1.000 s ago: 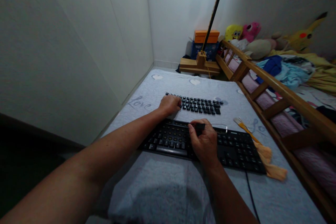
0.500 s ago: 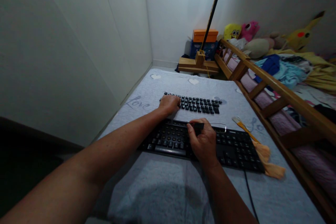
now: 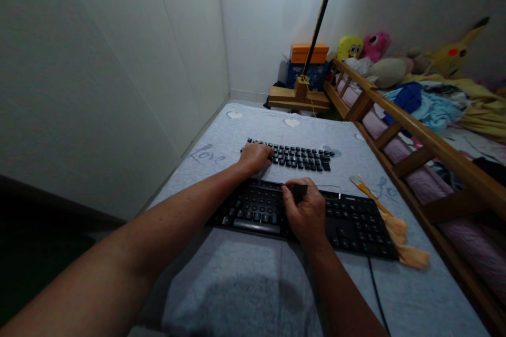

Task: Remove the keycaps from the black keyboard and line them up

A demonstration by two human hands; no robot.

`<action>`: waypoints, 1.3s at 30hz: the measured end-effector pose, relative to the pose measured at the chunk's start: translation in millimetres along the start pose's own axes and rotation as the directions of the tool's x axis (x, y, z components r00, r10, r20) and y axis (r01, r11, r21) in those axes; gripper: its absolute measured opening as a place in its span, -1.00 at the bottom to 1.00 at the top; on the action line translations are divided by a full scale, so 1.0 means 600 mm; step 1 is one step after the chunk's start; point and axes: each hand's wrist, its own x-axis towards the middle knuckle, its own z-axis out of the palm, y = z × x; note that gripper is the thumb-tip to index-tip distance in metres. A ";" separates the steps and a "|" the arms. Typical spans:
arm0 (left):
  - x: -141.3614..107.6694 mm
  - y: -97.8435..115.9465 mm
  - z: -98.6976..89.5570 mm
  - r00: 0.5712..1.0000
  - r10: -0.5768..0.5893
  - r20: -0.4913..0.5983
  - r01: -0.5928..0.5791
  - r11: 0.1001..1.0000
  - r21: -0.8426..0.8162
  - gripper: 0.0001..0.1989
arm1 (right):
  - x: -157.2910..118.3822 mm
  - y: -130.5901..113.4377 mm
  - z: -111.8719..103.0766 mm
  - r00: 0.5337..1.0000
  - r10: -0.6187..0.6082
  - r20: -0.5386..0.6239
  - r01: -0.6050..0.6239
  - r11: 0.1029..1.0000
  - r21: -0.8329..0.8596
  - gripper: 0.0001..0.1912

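A black keyboard (image 3: 256,226) lies across the cloth in front of me, with several keycaps off its left half and bare round key seats showing. Beyond it, loose black keycaps (image 3: 302,159) are laid out in rows. My left hand (image 3: 255,157) is at the left part of these rows, its fingers pinched down on a keycap that they mostly hide. Over the middle of the keyboard, my right hand (image 3: 308,213) is closed round the black handle of a wire keycap puller (image 3: 299,189), whose thin wire end points right.
A brush (image 3: 369,195) and an orange cloth (image 3: 411,255) lie right of the keyboard, whose cable (image 3: 377,295) runs toward me. A wooden bed rail (image 3: 427,152) borders the right side and a white cabinet (image 3: 130,73) the left. A lamp stand (image 3: 300,95) is at the back.
The fingers of my left hand have shifted very slightly to the right over the keycap rows. My right hand stays in place, with the puller turned a little.
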 end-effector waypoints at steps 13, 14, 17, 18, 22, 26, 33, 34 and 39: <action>0.001 -0.001 0.000 1.000 0.021 -0.008 -0.021 0.999 0.034 -0.75 | 0.000 -0.001 0.001 1.000 -0.003 -0.010 0.003 1.000 0.000 -0.91; 0.001 -0.001 0.001 1.000 0.024 -0.010 -0.023 0.999 0.036 -0.75 | 0.000 -0.001 0.001 1.000 -0.003 -0.010 0.003 1.000 0.000 -0.91; 0.001 -0.001 0.002 1.000 0.026 -0.017 -0.025 0.999 0.038 -0.76 | -0.001 -0.001 0.001 1.000 0.004 -0.003 -0.004 1.000 0.003 -0.90; 0.001 -0.001 0.003 1.000 0.025 -0.019 -0.024 0.999 0.038 -0.76 | -0.001 -0.001 0.001 1.000 0.005 -0.002 -0.005 1.000 0.004 -0.90; -0.001 -0.006 -0.003 0.999 0.028 -0.026 -0.028 0.999 0.031 -0.74 | -0.001 -0.001 0.001 1.000 0.007 -0.008 -0.007 1.000 0.005 -0.90; -0.002 -0.024 -0.017 0.998 0.019 -0.057 -0.017 0.999 0.035 -0.74 | -0.001 -0.002 0.000 1.000 0.011 -0.015 -0.011 1.000 0.003 -0.90; -0.003 -0.048 -0.014 0.982 0.082 -0.173 -0.063 0.992 0.113 -0.72 | -0.002 -0.002 0.001 1.000 0.010 -0.007 -0.010 1.000 0.002 -0.89; -0.003 -0.047 -0.012 0.980 0.102 -0.170 -0.082 0.989 0.124 -0.73 | -0.002 -0.002 0.000 1.000 0.011 -0.005 -0.011 1.000 0.003 -0.89; -0.006 -0.042 -0.003 0.972 0.172 -0.158 -0.149 0.978 0.149 -0.79 | -0.002 -0.002 0.000 1.000 0.008 -0.001 -0.008 1.000 -0.004 -0.89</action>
